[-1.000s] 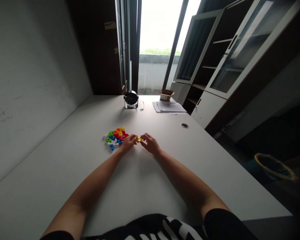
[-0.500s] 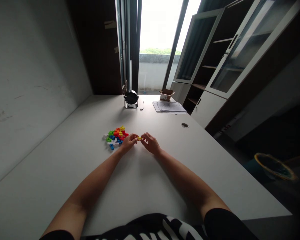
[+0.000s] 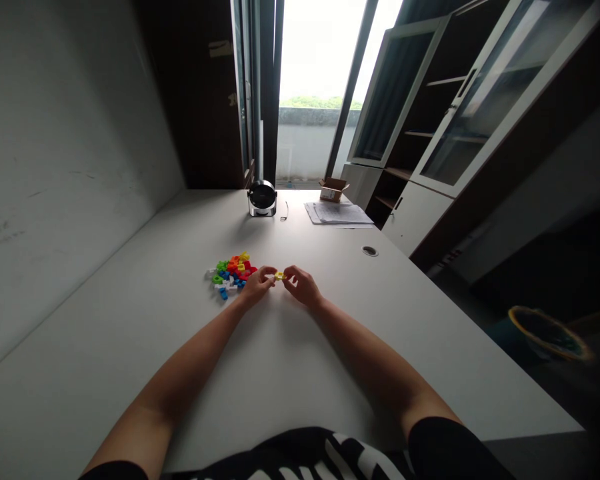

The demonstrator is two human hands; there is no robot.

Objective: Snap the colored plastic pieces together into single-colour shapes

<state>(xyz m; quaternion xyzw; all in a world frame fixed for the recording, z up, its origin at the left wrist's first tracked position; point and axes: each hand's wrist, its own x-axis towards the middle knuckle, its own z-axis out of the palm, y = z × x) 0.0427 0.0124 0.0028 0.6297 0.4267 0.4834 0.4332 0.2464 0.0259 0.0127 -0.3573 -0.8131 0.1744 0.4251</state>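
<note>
yellow toy piece (image 3: 279,275) too small, fingers (image 3: 287,273) hide its shape

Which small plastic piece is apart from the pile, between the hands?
The yellow piece, the only one held, between the left hand and right hand; the others lie in the pile.

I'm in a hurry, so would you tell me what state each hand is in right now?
Left hand: closed, pinching a yellow piece.
Right hand: closed, apparently pinching the same piece.
</note>
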